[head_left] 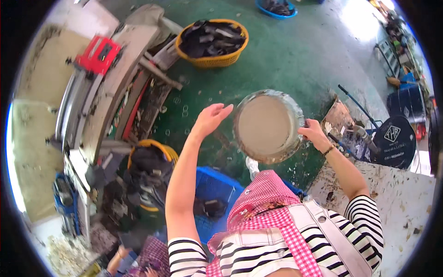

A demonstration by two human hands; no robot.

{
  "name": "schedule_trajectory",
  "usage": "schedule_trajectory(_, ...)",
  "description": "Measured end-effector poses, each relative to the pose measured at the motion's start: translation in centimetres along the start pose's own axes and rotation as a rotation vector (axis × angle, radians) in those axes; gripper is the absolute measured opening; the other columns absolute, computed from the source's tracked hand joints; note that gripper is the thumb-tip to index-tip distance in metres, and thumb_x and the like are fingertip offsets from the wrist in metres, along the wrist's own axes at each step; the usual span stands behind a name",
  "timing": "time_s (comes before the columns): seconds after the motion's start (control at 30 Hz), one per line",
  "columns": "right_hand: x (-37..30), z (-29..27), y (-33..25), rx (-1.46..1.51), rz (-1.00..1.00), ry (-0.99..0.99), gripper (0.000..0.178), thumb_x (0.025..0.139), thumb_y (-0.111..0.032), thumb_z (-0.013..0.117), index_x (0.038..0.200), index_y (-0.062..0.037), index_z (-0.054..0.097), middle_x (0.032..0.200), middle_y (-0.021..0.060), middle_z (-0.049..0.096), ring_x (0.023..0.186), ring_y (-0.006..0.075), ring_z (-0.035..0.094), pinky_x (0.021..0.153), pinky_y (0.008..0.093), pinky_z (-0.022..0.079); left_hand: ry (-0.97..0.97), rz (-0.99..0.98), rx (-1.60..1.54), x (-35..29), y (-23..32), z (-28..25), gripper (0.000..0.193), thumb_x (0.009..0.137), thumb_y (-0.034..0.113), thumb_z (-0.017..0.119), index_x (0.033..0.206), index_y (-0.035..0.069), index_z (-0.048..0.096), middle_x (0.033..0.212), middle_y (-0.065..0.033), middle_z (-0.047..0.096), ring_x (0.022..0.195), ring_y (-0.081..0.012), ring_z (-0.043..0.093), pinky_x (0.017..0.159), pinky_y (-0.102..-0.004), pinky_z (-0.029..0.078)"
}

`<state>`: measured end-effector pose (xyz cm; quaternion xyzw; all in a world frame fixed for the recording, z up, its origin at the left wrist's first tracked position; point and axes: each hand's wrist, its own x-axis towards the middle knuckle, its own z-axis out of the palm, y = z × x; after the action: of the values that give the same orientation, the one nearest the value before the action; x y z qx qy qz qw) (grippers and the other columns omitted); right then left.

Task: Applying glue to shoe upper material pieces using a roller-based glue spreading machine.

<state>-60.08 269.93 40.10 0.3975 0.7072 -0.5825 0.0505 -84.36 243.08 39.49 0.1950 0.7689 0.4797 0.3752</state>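
A round tub (296,111) with a crusted, smeared rim hangs in front of me over the green floor, with a smooth beige-grey liquid (265,124) inside. My right hand (314,133) is closed on its right edge; a dark bracelet circles that wrist. To the tub's left, my left hand (213,119) reaches toward the rim with its fingers stretched out and holds nothing. A small gap seems to lie between those fingertips and the tub. The tub's underside is hidden.
A yellow basket (210,62) of dark pieces stands ahead, near a long workbench (121,57) bearing a red machine (98,55). Close on my left are a blue crate (219,184) and another person's arm (117,261). On my right stand a black drum (392,143) and a stained board (378,189).
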Motion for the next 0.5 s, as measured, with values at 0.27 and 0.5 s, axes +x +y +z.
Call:
schedule_trajectory(0.27, 13.7, -12.3, -6.2, -0.433, -0.222, -0.119, 0.029, 0.061, -0.027, 0.067, 0.065, 0.0008, 0.059, 0.057, 0.0057, 0.056, 0.052, 0.0125, 0.052, 0.046, 0.0301, 0.041, -0.659, -0.273, 0.365, 16.3, 14.2, 5.2, 0.060, 0.070, 0.037, 0.069, 0.118, 0.010, 0.044, 0.077, -0.0063, 0.059, 0.050, -0.0147, 0.057, 0.037, -0.0271, 0.043)
schedule_trajectory(0.5, 21.7, -25.7, -0.6, 0.433, -0.027, -0.077, 0.055, 0.073, -0.049, 0.065, 0.105, -0.0047, 0.056, 0.100, 0.0050, 0.057, 0.086, 0.0143, 0.056, 0.070, 0.0304, 0.045, -0.608, -0.337, 0.346, 33.4, 13.8, 15.4, 0.022, 0.073, 0.014, 0.055, 0.091, 0.003, 0.054, 0.072, -0.0053, 0.056, 0.052, -0.0164, 0.053, 0.038, -0.0274, 0.044)
